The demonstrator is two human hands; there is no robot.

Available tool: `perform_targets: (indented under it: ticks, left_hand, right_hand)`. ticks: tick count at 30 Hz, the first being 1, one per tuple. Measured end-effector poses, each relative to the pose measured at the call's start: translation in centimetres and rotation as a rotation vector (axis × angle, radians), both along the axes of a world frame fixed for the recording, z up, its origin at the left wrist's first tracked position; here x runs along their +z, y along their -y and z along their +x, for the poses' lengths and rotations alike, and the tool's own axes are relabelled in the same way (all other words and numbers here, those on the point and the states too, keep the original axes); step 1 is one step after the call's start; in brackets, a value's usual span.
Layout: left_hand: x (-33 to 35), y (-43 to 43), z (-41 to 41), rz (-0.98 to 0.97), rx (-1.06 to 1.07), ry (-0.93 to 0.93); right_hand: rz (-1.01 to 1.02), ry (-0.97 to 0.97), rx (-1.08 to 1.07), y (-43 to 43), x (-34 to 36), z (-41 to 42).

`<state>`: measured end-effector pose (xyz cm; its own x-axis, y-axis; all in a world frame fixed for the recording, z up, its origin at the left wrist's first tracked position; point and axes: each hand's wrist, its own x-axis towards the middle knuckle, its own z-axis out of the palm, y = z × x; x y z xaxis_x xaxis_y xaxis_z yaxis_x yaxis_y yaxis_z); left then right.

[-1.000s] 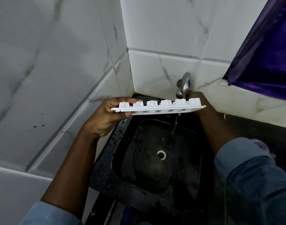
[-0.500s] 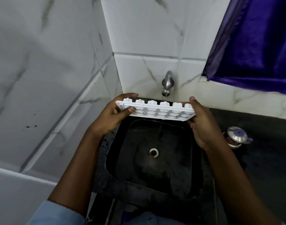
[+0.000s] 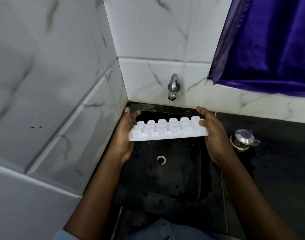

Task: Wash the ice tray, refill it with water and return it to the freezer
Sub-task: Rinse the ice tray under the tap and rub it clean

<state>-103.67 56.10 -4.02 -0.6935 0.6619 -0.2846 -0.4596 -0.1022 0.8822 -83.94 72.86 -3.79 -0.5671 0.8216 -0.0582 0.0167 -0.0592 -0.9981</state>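
Ice tray [image 3: 167, 130], white, is held bottom-up between both hands, cup bases pointing upward, long axis running left to right above the black sink [image 3: 188, 191]. Its left end is pressed against the palm of the left hand [image 3: 125, 137], whose fingers are stretched forward past the tray's far edge. Its right end is braced by the right hand [image 3: 217, 137], fingers likewise extended, the thumb laid against the upper right corner. No curl of the fingers round the rim is seen on either side. The tray is carried in front of and below the tap [image 3: 173, 87], apart from the spout. Against the frame half a second earlier, the tray has been brought lower and nearer the body, away from the spout. The left thumb, then hooked over the near rim, is now lifted off. The tray's underside is now turned more fully to the camera. Cup openings face down, so any contents cannot be told. In the sink basin a white-ringed drain [image 3: 161, 159] is seen, with wet sheen on the dark walls. On the dark counter to the right a small lidded steel pot [image 3: 243, 140] is set, its contents hidden by the lid.
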Motion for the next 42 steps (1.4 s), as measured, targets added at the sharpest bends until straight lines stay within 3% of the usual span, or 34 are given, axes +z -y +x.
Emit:
perform_targets:
  ticks: [4, 8, 11, 20, 30, 35, 42]
  left_hand:
    - [-0.9, 0.4, 0.3, -0.256, -0.103, -0.023]
    - [-0.7, 0.9, 0.7, -0.044, -0.044, -0.169]
    - [-0.5, 0.8, 0.4, -0.071, 0.034, -0.316]
    - [-0.5, 0.6, 0.2, -0.042, 0.064, -0.260]
    - [0.3, 0.6, 0.3, 0.022, 0.082, -0.454]
    - [0.8, 0.6, 0.0, 0.064, 0.071, -0.367]
    - [0.9, 1.0, -0.2, 0.082, 0.094, -0.559]
  right_hand:
    - [-0.077, 0.154, 0.052, 0.7, -0.3, 0.2]
    - [0.065, 0.111, -0.003, 1.4, 0.2, 0.7]
    - [0.057, 0.179, 0.044, 1.4, 0.1, 0.8]
    - [0.120, 0.127, 0.036, 1.4, -0.8, 0.8]
    - [0.116, 0.028, 0.001, 0.7, -0.1, 0.4]
    - [0.198, -0.008, -0.022, 1.0, 0.1, 0.3]
    - [0.311, -0.001, -0.019, 0.9, 0.6, -0.2]
